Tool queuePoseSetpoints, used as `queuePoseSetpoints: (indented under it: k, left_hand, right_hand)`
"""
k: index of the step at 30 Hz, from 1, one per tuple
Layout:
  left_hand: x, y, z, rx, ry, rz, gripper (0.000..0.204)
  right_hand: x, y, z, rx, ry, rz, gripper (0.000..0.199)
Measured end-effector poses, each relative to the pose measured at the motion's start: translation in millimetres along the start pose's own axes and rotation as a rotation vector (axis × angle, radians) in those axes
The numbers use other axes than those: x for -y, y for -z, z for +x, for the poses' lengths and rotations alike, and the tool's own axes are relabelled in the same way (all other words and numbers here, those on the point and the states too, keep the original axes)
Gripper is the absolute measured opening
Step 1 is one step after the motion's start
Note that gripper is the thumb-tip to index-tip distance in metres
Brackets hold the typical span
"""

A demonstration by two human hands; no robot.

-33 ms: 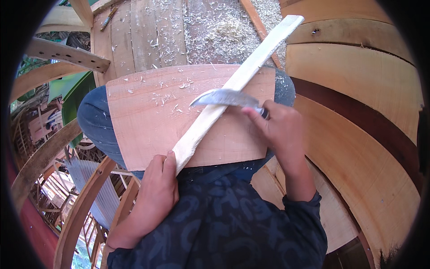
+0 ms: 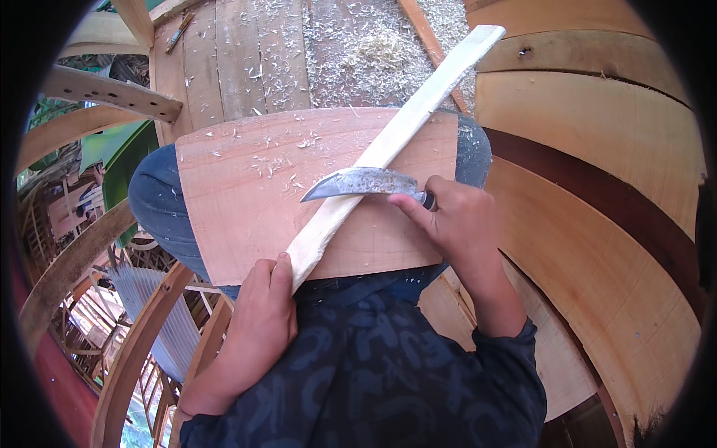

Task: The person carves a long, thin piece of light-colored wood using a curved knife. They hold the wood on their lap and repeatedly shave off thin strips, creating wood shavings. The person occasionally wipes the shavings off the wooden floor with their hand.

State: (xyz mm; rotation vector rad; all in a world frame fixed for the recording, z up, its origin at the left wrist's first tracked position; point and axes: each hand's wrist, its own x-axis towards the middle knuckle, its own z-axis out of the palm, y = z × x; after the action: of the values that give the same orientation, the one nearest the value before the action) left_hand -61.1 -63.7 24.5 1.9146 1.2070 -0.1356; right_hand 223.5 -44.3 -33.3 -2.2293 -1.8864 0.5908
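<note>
Here the left hand (image 2: 258, 313) grips the near end of a long pale wooden slat (image 2: 396, 138) lying aslant across a reddish board (image 2: 246, 216) on the lap; the right hand (image 2: 459, 220) clenches a curved knife (image 2: 362, 183), blade on the slat; shavings (image 2: 280, 160) dot the board.

Both hands are closed in grips, left hand (image 2: 258, 317) low, right hand (image 2: 455, 220) higher.
</note>
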Motion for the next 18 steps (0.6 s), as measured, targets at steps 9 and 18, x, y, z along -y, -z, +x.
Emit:
queuePoseSetpoints:
  k: [9, 18]
  left_hand:
    - [1, 6, 3, 0.007, -0.007, -0.037, 0.053]
    - [3, 10, 5, 0.002, -0.011, -0.072, 0.054]
  right_hand:
    - [7, 4, -1, 0.026, 0.093, 0.012, 0.065]
    - [-14, -5, 12, -0.106, 0.040, -0.057, 0.065]
